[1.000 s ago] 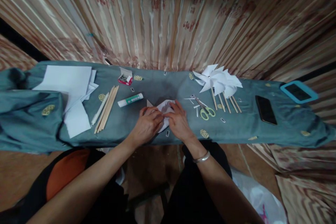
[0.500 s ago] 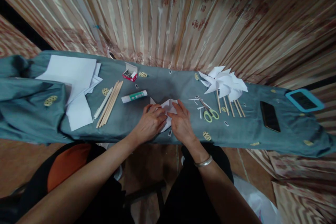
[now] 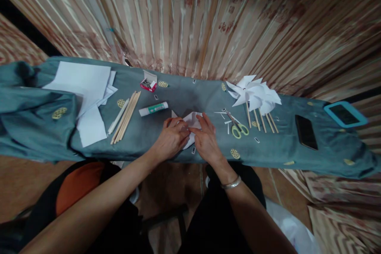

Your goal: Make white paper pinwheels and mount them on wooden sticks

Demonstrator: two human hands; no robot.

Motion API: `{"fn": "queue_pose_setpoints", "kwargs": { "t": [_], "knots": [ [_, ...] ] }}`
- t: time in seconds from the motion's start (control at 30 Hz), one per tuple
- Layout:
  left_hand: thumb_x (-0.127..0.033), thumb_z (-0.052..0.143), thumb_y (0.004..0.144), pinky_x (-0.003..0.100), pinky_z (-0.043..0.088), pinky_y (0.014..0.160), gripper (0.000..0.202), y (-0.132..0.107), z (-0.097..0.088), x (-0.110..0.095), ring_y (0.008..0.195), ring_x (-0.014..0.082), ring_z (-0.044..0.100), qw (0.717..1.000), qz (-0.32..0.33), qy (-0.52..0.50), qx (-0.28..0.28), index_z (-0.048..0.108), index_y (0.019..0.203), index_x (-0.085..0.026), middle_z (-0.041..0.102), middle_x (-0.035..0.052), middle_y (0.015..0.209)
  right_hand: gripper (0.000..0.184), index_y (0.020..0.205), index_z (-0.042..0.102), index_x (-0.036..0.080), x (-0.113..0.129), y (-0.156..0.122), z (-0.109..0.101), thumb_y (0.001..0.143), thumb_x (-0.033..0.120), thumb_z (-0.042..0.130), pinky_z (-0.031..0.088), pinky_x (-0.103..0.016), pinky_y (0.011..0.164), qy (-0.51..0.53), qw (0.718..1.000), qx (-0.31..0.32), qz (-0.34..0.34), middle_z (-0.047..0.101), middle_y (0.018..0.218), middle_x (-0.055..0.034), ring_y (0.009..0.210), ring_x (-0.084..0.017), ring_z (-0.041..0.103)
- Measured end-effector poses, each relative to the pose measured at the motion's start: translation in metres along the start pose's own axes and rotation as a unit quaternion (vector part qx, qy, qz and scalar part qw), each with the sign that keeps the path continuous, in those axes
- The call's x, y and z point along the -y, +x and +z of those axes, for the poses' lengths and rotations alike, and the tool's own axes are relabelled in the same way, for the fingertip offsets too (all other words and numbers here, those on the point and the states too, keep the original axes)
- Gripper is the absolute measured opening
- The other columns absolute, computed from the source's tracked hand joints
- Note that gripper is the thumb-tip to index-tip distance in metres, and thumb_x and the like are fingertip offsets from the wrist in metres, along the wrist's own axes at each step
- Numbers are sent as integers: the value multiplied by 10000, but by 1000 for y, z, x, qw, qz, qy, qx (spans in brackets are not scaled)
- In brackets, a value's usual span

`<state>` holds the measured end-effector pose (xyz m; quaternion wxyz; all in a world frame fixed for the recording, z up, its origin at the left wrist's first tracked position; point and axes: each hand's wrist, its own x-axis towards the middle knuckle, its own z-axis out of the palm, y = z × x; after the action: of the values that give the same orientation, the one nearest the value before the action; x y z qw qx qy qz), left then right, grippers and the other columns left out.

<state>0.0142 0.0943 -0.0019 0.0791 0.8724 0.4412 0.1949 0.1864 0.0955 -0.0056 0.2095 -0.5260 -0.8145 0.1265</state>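
Observation:
Both hands meet over a white paper piece (image 3: 190, 139) at the near middle of the table; its pointed tip rises behind my left hand. My left hand (image 3: 172, 137) is closed with bent fingers on the paper's left side. Against its right side presses my right hand (image 3: 204, 135), with the index finger reaching toward the left fingertips. The fold under the fingers is partly hidden. A glue stick (image 3: 153, 109) lies just beyond my left hand. To the right of my right hand are green-handled scissors (image 3: 236, 127) and thin paper scraps (image 3: 228, 126).
White paper pinwheels (image 3: 254, 93) on sticks lie at the back right. Farther right are a phone (image 3: 306, 131) and a blue-framed device (image 3: 345, 114). Leftward lie wooden sticks (image 3: 126, 121), a white pen (image 3: 118, 117), paper sheets (image 3: 86, 83) and a small red box (image 3: 149, 83).
The view has shifted very slightly. My hands stay on the paper, and my right index finger sits a little closer to the left fingertips.

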Motion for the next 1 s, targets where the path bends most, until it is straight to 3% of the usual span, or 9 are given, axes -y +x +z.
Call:
{"fn": "queue_pose_setpoints", "kwargs": {
  "t": [0.23,0.43,0.7,0.87,1.0],
  "knots": [
    [-232,498,913,548,305,1007,240,0,0,-1,1197,318,464,1000,7,15,9,698,1026,-162,643,133,1114,391,1067,728,206,1,3,-1,871,76,416,274,-512,1115,-2,1000,16,6,436,1480,-99,1451,-288,211],
    [-222,499,908,560,285,1017,244,2,-2,-2,1202,320,454,1000,5,-7,-3,719,1003,-171,644,129,1115,417,1117,711,213,-2,-1,-4,851,70,424,273,-499,1122,0,1000,-8,2,449,1467,-91,1454,-277,216],
    [-256,497,919,555,292,997,255,1,2,1,1190,313,463,999,-10,-33,-7,735,978,-184,647,123,1137,395,1087,723,160,-1,-2,-6,850,81,417,269,-527,1110,-18,999,28,-15,437,1479,-136,1448,-308,229],
    [-319,516,917,535,309,1011,275,-3,-3,6,1230,303,433,994,-43,-81,-55,708,1096,-237,638,93,1204,424,1145,693,176,1,-2,-14,806,88,455,257,-541,1111,-32,998,52,-30,393,1512,-120,1457,-317,194],
    [-370,501,920,502,351,1027,332,-6,-13,17,1192,282,459,981,-107,-125,-102,683,1150,-215,647,92,1179,414,1142,688,148,3,-2,-21,749,156,557,258,-537,1113,-33,996,70,-44,369,1522,-142,1453,-337,192]
  ]
}}
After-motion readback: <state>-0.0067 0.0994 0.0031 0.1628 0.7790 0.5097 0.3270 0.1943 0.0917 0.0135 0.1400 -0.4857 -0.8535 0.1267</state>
